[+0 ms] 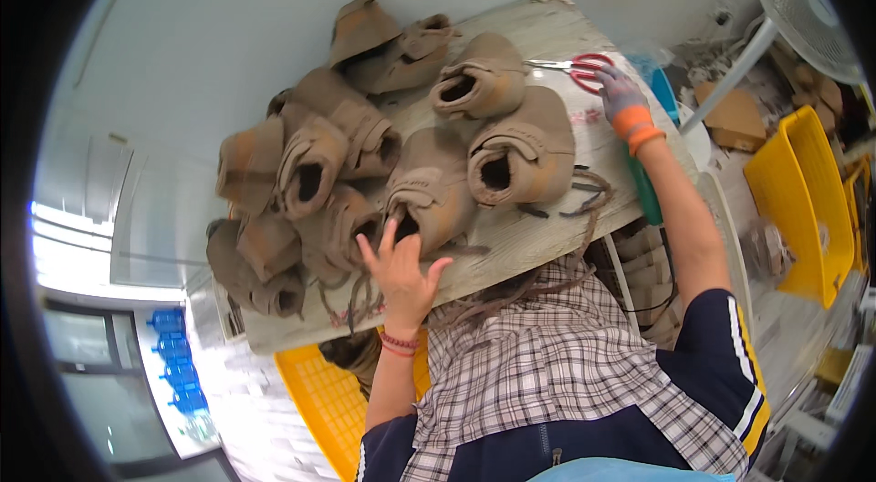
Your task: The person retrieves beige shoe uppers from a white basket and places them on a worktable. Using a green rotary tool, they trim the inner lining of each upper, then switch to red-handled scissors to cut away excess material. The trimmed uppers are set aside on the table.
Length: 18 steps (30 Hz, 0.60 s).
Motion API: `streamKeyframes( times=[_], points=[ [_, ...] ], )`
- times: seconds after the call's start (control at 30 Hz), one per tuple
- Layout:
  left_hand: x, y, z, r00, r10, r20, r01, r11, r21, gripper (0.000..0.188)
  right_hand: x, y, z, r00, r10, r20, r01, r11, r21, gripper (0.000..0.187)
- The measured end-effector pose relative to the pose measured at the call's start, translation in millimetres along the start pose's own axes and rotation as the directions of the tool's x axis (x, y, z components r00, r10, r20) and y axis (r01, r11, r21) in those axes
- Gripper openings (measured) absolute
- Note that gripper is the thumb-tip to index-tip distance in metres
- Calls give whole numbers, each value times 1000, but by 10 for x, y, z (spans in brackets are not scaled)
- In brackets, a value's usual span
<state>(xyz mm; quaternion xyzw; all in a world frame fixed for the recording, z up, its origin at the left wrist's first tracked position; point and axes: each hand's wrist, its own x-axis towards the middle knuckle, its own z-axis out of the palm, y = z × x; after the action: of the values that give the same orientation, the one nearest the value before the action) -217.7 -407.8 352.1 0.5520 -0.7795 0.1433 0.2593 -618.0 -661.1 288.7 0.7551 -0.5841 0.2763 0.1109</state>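
Several brown suede-like shoe uppers (525, 130) are heaped on a pale worktable (566, 21), their openings mostly turned toward me. My left hand (401, 274), bare and with red bracelets at the wrist, has its fingers spread. It overlaps the front edge of one upper (436, 173), fingertips by its opening; nothing is gripped in it. At the right, my right hand (624, 99) wears a grey glove with an orange cuff. Its fingers close at the red handles of a pair of scissors (584, 71), whose blades point left. The thumb is hidden.
Dark laces (584, 199) trail near the table's front edge. A green object (644, 185) lies under my right forearm. Below the table stands a yellow basket (315, 400); another yellow crate (798, 208) and a white fan (808, 7) are at the right.
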Motion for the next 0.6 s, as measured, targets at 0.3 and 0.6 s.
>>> streamKeyframes(
  times=[0.3, 0.6],
  points=[
    [-212, -461, -709, 622, -706, 338, 405, -79, -911, 19, 597, 185, 705, 851, 224, 476, -106, 959, -263, 38],
    [-1423, -648, -495, 246, -501, 830, 230, -801, -552, 37, 318, -18, 487, 909, 228, 349, -196, 973, -124, 48]
  ],
)
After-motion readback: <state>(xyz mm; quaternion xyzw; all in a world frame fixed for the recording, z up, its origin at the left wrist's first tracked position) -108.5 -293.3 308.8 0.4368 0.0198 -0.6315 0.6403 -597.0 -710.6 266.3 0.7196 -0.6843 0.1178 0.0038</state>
